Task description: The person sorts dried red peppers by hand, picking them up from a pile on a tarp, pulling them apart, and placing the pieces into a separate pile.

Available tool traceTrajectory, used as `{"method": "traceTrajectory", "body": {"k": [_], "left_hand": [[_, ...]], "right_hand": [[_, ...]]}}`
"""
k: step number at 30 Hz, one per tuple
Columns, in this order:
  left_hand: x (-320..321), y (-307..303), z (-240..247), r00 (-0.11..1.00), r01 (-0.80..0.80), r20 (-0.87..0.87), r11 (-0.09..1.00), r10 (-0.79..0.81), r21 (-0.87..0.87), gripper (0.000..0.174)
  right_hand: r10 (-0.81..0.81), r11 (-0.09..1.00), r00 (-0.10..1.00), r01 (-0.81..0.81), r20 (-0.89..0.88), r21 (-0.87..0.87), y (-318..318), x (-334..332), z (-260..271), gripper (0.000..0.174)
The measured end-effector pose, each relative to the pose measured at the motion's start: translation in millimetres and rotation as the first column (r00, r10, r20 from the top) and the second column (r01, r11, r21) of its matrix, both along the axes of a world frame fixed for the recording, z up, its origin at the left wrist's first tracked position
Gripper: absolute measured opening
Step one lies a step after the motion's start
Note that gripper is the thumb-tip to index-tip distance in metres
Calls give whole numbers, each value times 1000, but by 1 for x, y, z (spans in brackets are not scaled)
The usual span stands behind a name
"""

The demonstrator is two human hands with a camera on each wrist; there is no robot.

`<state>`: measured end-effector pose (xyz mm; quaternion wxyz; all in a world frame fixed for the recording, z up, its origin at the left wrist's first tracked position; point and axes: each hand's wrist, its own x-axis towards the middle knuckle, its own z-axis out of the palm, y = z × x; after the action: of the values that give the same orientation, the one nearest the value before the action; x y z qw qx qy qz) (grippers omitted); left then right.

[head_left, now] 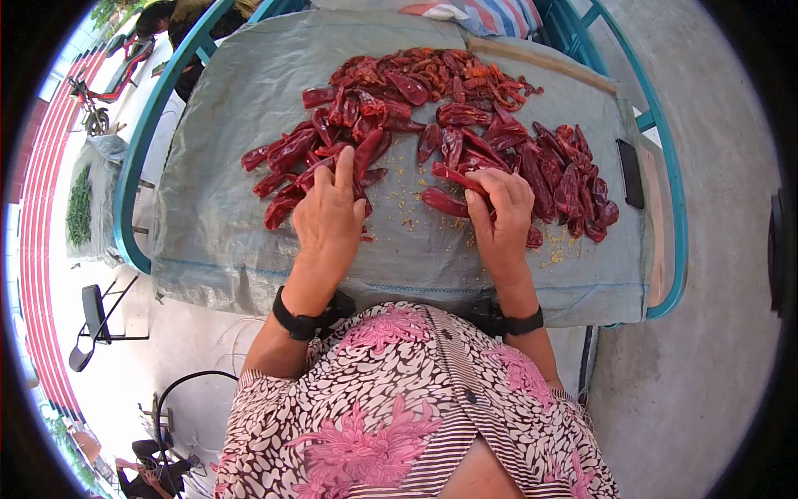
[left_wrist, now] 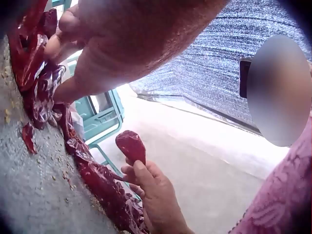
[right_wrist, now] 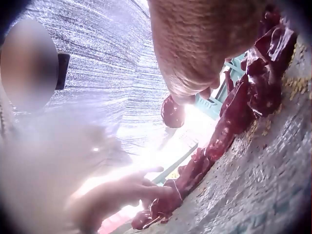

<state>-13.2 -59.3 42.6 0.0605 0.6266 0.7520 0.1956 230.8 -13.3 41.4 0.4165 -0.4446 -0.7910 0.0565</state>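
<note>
My right hand (head_left: 503, 212) pinches a dried red chili pepper (left_wrist: 130, 146) between thumb and fingers, raised above the heap, as the left wrist view shows. The same pepper's rounded end peeks out below the hand in the right wrist view. My left hand (head_left: 327, 212) reaches into the left heap of dried chilies (head_left: 287, 154), index finger extended and its tip touching the peppers. Part of that heap is hidden behind the fingers. Whole glossy chilies form another heap (head_left: 573, 179) beside and beyond my right hand.
A grey woven sheet (head_left: 216, 200) covers the table, framed by teal rails (head_left: 129, 191). Smaller, shrivelled chili pieces (head_left: 424, 66) lie at the back. Loose yellow seeds (head_left: 561, 249) are scattered about. A black phone (head_left: 630, 173) lies near the right edge. A folding chair (head_left: 96, 316) stands at left.
</note>
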Motion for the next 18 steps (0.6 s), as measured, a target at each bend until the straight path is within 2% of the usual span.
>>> {"method": "traceTrajectory", "body": {"k": [2,5,7,10,12,13,15,17,18], "left_hand": [[0,0,-3,997,47,53,998,-49,44,73],[4,1,3,983,69,145,964,-110,259,63],[5,1,6,948,182,204,943,-243,277,51],[16,-1,12,881,355,212,886,-424,298,35],[25,-1,9,815,451,234,834,-530,318,30],[27,-1,7,805,478,220,822,-551,309,29],[28,1,5,784,529,195,798,-590,290,29],[26,3,7,835,449,188,838,-517,309,31],[23,5,8,858,409,185,855,-479,319,33]], "right_hand": [[1,1000,1000,-1,-13,8,-1,0,1,24],[-39,999,999,40,-11,36,-2,1,2,30],[-105,993,994,106,-37,43,-3,-1,3,35],[6,999,998,-4,-62,37,-5,0,12,40],[144,989,989,-144,37,-16,-6,-1,17,39],[213,977,973,-210,85,-47,-6,-1,18,38],[225,971,970,-215,97,-100,-6,1,5,30],[204,967,978,-194,45,-167,-7,4,-2,27],[170,978,985,-165,27,-129,-6,5,-1,25]]}}
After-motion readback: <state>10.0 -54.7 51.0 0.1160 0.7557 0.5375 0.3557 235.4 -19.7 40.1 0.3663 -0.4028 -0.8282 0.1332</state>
